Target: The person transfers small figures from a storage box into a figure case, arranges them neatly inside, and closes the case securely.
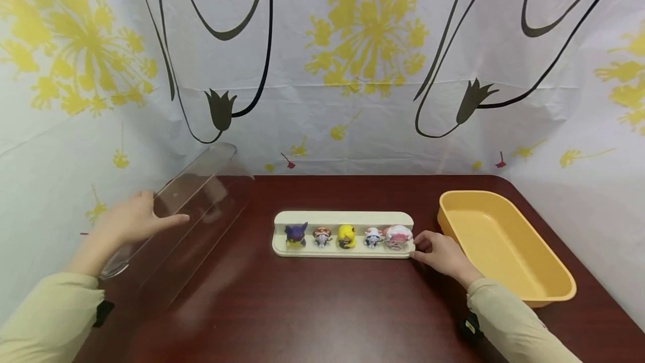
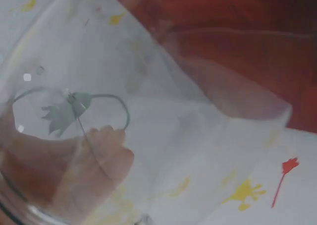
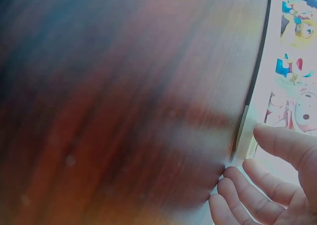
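My left hand [image 1: 128,220] grips a long clear plastic cover [image 1: 188,198], raised and tilted at the left of the table. In the left wrist view its fingers [image 2: 111,153] show through the clear wall. A cream display base [image 1: 347,217] lies at mid-table with several small figurines in a row: a dark purple one [image 1: 295,234] at the left end, a yellow one [image 1: 346,236] in the middle, a pink-and-white one [image 1: 398,237] at the right. My right hand [image 1: 443,254] pinches the base's right end, thumb [image 3: 282,143] on its rim.
A yellow plastic bin [image 1: 509,251] stands at the right, just beyond my right hand. Behind the dark red-brown table [image 1: 322,307] hangs a white cloth [image 1: 282,60] printed with flowers, which also runs along both sides.
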The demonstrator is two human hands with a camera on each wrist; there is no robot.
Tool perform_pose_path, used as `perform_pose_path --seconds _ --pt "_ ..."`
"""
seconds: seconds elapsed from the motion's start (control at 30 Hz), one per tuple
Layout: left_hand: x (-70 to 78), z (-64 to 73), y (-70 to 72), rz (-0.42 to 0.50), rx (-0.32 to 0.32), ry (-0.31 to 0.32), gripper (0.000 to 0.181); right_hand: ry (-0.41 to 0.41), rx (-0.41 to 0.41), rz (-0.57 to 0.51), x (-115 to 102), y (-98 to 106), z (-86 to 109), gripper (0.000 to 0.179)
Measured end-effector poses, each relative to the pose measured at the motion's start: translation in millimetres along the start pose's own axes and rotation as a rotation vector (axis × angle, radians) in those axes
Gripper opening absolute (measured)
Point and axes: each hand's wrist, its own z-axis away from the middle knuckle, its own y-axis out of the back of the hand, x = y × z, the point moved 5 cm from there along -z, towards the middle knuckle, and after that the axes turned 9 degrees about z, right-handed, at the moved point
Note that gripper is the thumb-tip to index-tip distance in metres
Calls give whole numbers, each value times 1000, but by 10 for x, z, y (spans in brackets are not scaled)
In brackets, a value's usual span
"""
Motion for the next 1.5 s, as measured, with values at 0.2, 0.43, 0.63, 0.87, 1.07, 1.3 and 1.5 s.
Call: perform_pose_path --seconds 0.2,0.43,0.63,0.87,1.07,1.3,1.5 --pt "180 3 207 60 8 -88 74 3 -1 4 -5 12 -9 25" --pt "442 41 436 125 2 -150 78 -7 -10 12 -5 6 -3 27" --pt "669 0 605 95 50 -205 81 -15 -13 7 -6 10 2 28" --pt "940 -96 621 32 50 -256 82 -19 -16 -2 -7 4 2 28" --pt "1153 -234 621 19 32 -315 80 -11 -7 3 1 -4 -7 26" --pt "1416 -407 588 37 -43 -367 80 1 9 6 -7 12 2 24" --pt "1643 -537 522 31 -90 -413 83 6 3 -2 -14 3 14 24"
